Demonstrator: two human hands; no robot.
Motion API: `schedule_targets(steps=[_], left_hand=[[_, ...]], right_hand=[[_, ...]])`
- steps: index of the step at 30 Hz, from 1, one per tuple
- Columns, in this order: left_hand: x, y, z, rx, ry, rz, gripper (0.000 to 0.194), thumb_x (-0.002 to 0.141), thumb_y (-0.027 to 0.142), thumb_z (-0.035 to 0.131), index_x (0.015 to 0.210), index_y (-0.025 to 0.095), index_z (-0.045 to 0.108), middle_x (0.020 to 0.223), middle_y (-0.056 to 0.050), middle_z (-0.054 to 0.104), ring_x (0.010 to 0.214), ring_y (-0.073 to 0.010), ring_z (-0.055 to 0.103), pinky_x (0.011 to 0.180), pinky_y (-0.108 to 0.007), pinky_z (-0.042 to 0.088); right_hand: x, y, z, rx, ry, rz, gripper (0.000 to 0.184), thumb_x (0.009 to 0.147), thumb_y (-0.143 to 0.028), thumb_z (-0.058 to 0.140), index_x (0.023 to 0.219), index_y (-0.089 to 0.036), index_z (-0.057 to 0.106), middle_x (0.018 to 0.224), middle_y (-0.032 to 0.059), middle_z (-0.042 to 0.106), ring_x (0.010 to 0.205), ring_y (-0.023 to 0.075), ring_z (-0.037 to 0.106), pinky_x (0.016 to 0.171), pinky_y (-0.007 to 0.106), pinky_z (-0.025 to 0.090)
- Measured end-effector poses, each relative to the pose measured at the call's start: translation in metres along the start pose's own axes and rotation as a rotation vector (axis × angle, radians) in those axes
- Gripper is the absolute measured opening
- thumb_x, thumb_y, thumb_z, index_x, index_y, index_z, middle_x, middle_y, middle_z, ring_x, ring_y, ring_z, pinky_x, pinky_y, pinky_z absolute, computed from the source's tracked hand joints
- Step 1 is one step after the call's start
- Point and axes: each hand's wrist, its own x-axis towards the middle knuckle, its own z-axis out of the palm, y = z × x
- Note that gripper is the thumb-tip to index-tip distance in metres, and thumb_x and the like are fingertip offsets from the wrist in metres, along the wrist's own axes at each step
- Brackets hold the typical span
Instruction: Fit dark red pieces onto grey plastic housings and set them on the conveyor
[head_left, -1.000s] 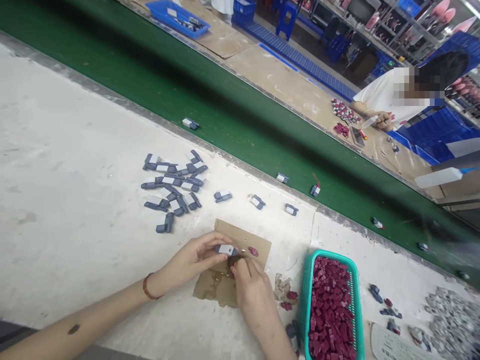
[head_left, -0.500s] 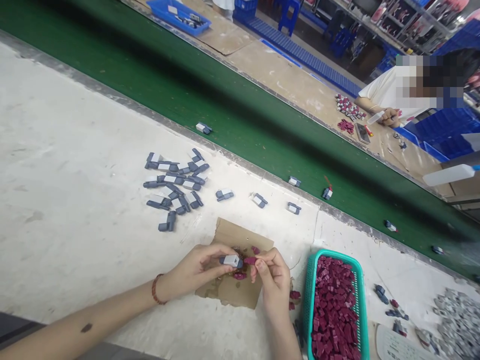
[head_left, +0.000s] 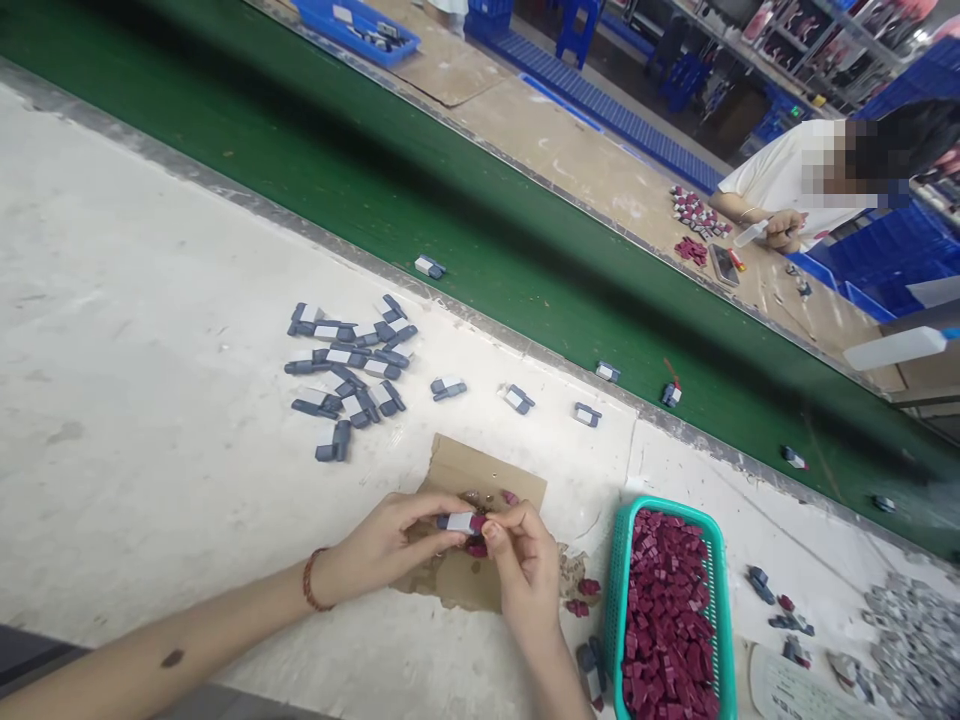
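A pale, stained worktop (head_left: 150,400) runs beside a green belt (head_left: 487,270) dotted with small pieces. Across it, toward 2 o'clock from the hands, a person in a white top (head_left: 780,180) sits at a brown bench (head_left: 570,150), with blue crates (head_left: 870,250) nearby. Dark-blue-and-white pieces (head_left: 345,355) lie clustered at 10 o'clock; a green basket (head_left: 724,620) of dark red parts (head_left: 667,610) stands between 3 and 4 o'clock.

The left hand (head_left: 409,535) reaches in from 8 o'clock, a beaded bracelet (head_left: 309,580) on its wrist; the right hand (head_left: 526,565) comes up from 5 o'clock. They nearly meet over a wet-stained cardboard sheet (head_left: 472,585).

The left thumb and fingers pinch a blue-and-white piece (head_left: 459,522) level above the cardboard, its outer end toward 9 o'clock. The right fingertips close narrowly on a dark red part (head_left: 478,523) at the piece's 3 o'clock end, the two touching.
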Motion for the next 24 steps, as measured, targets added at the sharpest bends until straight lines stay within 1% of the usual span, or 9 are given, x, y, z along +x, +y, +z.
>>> schedule_targets(steps=[5,7,9,12,15,18,19,21,24], left_hand=[[-0.003,0.001,0.002,0.075,0.04,-0.03,0.017,0.08,0.032,0.065,0.09,0.021,0.074,0.082,-0.005,0.076,0.071,-0.0207,0.068,0.066,-0.025,0.057],[-0.003,0.001,0.003,0.084,0.045,-0.044,0.018,0.08,0.033,0.065,0.092,0.023,0.075,0.084,-0.005,0.077,0.069,-0.0214,0.069,0.061,-0.025,0.057],[0.0,0.005,0.004,0.093,-0.01,-0.045,0.02,0.081,0.035,0.065,0.094,0.024,0.075,0.087,-0.005,0.077,0.07,-0.0223,0.069,0.059,-0.024,0.056],[0.016,0.022,0.003,0.14,-0.099,0.024,0.019,0.081,0.036,0.066,0.094,0.027,0.077,0.092,-0.005,0.076,0.082,-0.0249,0.069,0.069,-0.027,0.057],[0.05,0.042,0.001,0.188,-0.072,0.107,0.022,0.08,0.041,0.066,0.09,0.025,0.077,0.095,-0.007,0.074,0.089,-0.0267,0.067,0.077,-0.03,0.055],[0.101,0.051,-0.001,0.283,0.053,0.133,0.032,0.077,0.045,0.067,0.099,0.023,0.072,0.099,-0.007,0.073,0.092,-0.0274,0.066,0.081,-0.033,0.054],[0.12,0.05,-0.001,0.342,0.085,0.153,0.033,0.078,0.045,0.065,0.102,0.022,0.07,0.1,-0.008,0.073,0.092,-0.0275,0.065,0.083,-0.034,0.053],[0.159,0.046,0.001,0.471,0.111,0.221,0.029,0.084,0.041,0.058,0.101,0.019,0.068,0.104,-0.01,0.071,0.092,-0.0275,0.064,0.086,-0.037,0.051],[0.21,0.04,0.011,0.583,0.099,0.299,0.022,0.085,0.03,0.053,0.096,0.015,0.066,0.101,-0.014,0.069,0.097,-0.0317,0.059,0.093,-0.046,0.045]], right_hand=[[-0.002,-0.003,0.0,-0.04,-0.038,0.003,0.026,0.089,-0.044,0.057,0.077,-0.02,0.059,0.069,0.0003,0.064,0.066,0.0156,0.06,0.063,0.026,0.047],[-0.006,-0.003,-0.001,-0.072,-0.029,0.008,0.025,0.089,-0.042,0.057,0.079,-0.02,0.06,0.069,0.0005,0.065,0.065,0.0154,0.06,0.061,0.025,0.046],[-0.011,-0.004,-0.005,-0.123,0.001,-0.001,0.024,0.089,-0.041,0.057,0.081,-0.019,0.063,0.069,0.0005,0.065,0.064,0.0152,0.059,0.059,0.024,0.045],[-0.024,-0.012,-0.022,-0.264,0.08,-0.04,0.02,0.09,-0.037,0.057,0.092,-0.02,0.067,0.074,0.0012,0.066,0.068,0.0165,0.06,0.062,0.025,0.045],[-0.037,-0.024,-0.061,-0.489,0.258,-0.084,0.021,0.092,-0.032,0.052,0.103,-0.022,0.066,0.086,0.0042,0.067,0.076,0.019,0.061,0.067,0.029,0.047],[-0.044,-0.029,-0.109,-0.8,0.435,-0.117,0.021,0.09,-0.024,0.05,0.105,-0.022,0.065,0.101,0.0088,0.065,0.091,0.025,0.06,0.078,0.036,0.047],[-0.045,-0.028,-0.122,-0.893,0.444,-0.111,0.023,0.089,-0.02,0.048,0.106,-0.022,0.064,0.103,0.0096,0.065,0.095,0.0267,0.059,0.081,0.038,0.047],[-0.044,-0.022,-0.143,-1.044,0.393,-0.095,0.027,0.086,-0.012,0.046,0.104,-0.021,0.064,0.104,0.0105,0.065,0.096,0.0286,0.059,0.081,0.04,0.047],[-0.039,-0.011,-0.157,-1.169,0.295,-0.107,0.028,0.084,-0.006,0.044,0.096,-0.022,0.065,0.099,0.0098,0.065,0.091,0.0276,0.061,0.074,0.038,0.049]])
